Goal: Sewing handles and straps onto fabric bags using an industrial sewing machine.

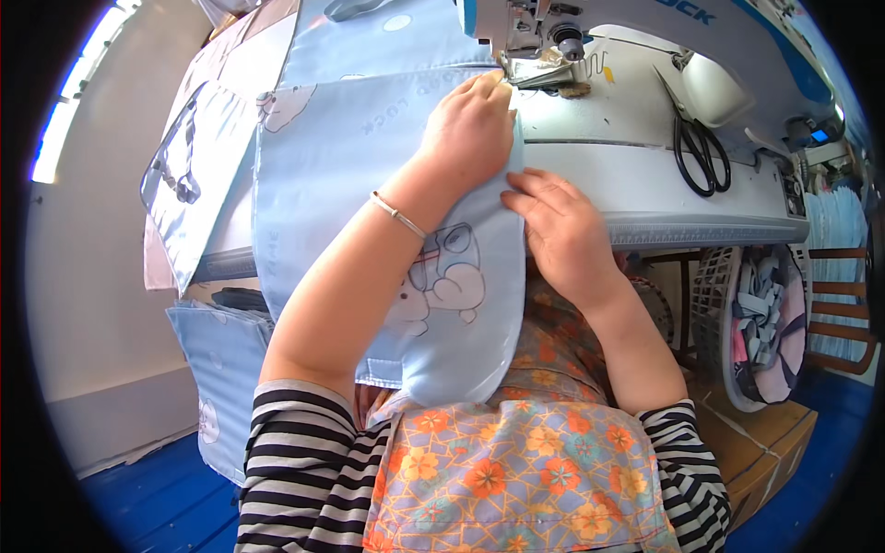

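A light blue fabric piece (369, 166) with a printed bear lies across the sewing table and drapes over its front edge toward my lap. My left hand (470, 124) is closed at its upper right edge, fingers bunched close beside the needle area of the sewing machine (530, 32). What the thumb does underneath is hidden. Lower down the same edge rests my right hand (567, 221), fingers stretched out and slightly apart, their tips on the cloth. Its thumb is out of sight.
Black-handled scissors (701, 152) lie right of the machine's needle. More blue fabric (387, 46) spreads behind, and a white printed piece (189, 175) lies left. A basket of scraps (719, 323) stands at right above a cardboard box (765, 442). Blue pieces (217, 378) hang at left.
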A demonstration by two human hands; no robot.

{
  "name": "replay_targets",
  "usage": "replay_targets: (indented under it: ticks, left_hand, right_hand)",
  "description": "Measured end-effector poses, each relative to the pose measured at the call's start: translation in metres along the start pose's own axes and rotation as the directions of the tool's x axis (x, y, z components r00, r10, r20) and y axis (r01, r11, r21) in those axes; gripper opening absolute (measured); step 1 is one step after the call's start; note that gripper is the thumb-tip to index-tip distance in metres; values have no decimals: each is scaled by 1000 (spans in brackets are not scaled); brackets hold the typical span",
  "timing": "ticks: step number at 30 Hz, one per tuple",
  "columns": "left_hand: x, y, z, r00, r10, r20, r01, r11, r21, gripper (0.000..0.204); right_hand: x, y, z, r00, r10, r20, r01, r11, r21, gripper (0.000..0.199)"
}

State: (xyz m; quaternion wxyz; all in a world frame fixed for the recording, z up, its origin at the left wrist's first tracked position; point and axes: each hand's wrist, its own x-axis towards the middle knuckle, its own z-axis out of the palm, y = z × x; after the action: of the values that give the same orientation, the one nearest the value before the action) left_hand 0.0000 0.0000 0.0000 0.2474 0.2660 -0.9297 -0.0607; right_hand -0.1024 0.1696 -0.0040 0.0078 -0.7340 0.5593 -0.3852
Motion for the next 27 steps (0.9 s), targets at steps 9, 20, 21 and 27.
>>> replay_targets:
  ticks: [9,20,21,27]
  left_hand:
    - [-34,4,-28,1000,0,14,2,992,-127,31]
    - [-164,30,-144,890,45,454,36,985,-167,77]
    - [-170,30,-147,891,40,453,41,985,-167,77]
    - [-180,6,-153,907,-103,408,72,993,91,69]
  right_hand:
    - [-3,-7,-15,999,-15,51,16,1000,-14,35]
    - [-12,0,-19,997,-44,71,46,999,-24,33]
    - [-11,-1,-19,996,-47,75,48,999,-21,33]
    - [-2,1,-18,997,-65,50,67,996,-52,36]
